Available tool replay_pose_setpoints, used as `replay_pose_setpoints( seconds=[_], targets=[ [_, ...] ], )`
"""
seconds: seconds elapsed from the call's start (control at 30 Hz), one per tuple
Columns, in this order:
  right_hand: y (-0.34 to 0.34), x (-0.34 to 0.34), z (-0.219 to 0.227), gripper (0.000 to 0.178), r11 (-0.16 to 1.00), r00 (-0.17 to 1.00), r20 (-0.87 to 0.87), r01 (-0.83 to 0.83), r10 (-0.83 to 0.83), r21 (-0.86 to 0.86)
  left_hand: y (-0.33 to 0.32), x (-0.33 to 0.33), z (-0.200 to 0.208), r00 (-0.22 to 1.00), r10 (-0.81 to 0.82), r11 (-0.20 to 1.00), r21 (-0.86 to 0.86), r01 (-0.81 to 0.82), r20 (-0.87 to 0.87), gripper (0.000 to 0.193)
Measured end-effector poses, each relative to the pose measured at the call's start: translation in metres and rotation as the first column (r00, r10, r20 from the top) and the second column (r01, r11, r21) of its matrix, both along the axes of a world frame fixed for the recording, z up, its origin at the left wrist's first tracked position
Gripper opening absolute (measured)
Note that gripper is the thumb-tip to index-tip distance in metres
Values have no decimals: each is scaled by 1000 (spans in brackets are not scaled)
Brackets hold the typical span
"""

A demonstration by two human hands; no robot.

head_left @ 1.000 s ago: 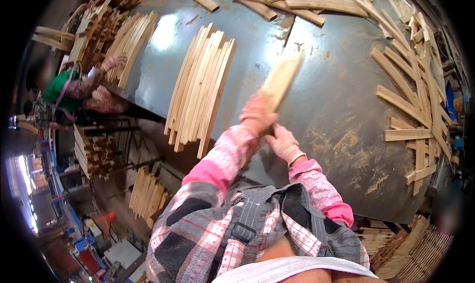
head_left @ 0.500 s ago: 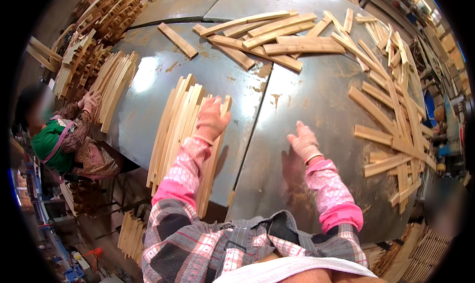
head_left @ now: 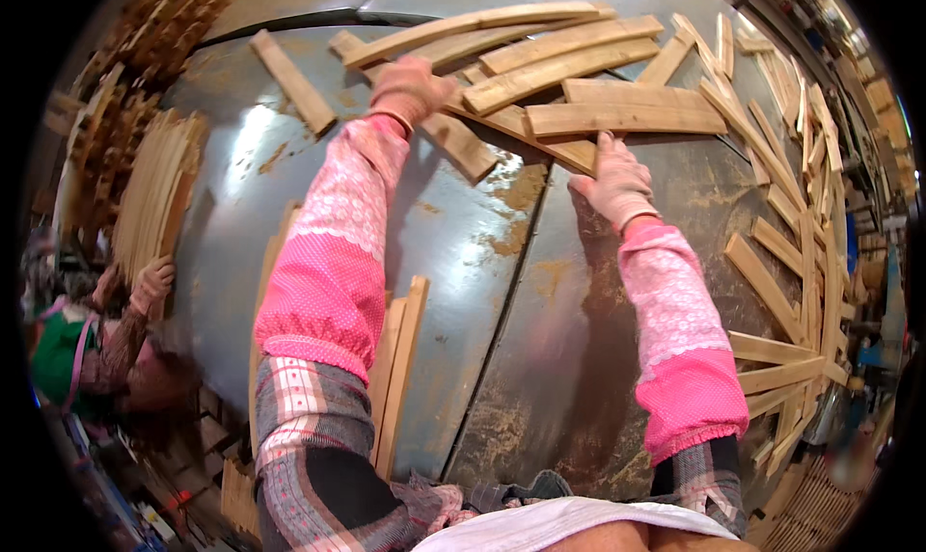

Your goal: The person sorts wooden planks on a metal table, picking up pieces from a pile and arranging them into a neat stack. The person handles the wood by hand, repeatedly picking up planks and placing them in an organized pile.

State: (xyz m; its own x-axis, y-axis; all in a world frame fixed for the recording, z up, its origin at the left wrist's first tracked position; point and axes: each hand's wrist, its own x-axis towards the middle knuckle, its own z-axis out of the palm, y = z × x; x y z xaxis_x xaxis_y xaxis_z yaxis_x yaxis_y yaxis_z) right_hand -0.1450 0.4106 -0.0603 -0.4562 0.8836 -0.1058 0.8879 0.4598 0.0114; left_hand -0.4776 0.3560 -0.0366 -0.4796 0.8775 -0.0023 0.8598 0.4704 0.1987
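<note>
Wooden slats [head_left: 627,119] overlap on a table [head_left: 434,243]; right grip [head_left: 617,178], spread apart, touches 1; left grip [head_left: 412,91]: cannot tell if clamped

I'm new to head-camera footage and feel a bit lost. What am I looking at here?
There is no machine here, just a person at work. Every picture comes from one wide fisheye camera on the person's head, looking down; its lens bends straight edges. Loose wooden boards lie on the metal table, ahead and to the right, and a stack of wooden strips lies partly behind the left sleeve. The gloved left hand is over the boards ahead; the gloved right hand is at a board's near edge. Whether either grips one is unclear. At left, a co-worker's hand is at another stack.
</note>
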Motion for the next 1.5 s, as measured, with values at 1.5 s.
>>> replay_pose_setpoints(
  seconds=[1.5],
  targets=[
    [28,132,-16,69,690,358,-591,321,-723,-649,72,235,27,651,-218,966,254,40,727,84]
  ],
)
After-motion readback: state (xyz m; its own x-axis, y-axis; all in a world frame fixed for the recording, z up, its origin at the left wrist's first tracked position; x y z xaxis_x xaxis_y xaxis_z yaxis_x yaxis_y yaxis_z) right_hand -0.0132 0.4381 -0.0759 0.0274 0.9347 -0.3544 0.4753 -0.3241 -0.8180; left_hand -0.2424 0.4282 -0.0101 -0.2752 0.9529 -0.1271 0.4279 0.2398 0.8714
